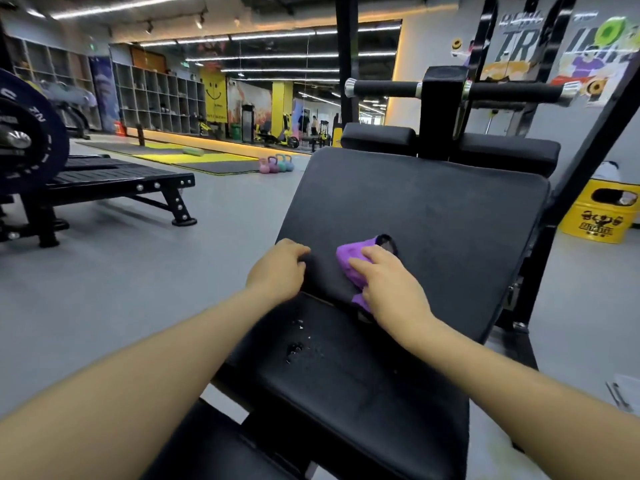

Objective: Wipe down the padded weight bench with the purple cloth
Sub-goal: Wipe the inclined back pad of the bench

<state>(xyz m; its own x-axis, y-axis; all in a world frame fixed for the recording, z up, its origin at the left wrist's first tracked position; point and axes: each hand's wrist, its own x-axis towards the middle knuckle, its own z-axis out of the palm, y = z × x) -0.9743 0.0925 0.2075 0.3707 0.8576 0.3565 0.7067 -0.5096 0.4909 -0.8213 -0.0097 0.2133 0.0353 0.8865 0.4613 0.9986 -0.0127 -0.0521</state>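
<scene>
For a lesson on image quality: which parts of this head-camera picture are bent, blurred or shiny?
Head view: wide-angle bending curves the ceiling lights and the frame post at the edges; the wall poster is smeared; the bench pad is sharp, droplets glinting below the purple cloth under the right hand.

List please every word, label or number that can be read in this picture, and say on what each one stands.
"TR": large dark letters on the wall poster, cut off by the black frame.
"TN": pale letters on the blue weight plate; its other marks are partial.
Yellow bin: logo text too blurred.
Yellow smiley banner: small print unreadable.
Padded bench, purple cloth: no text.
</scene>
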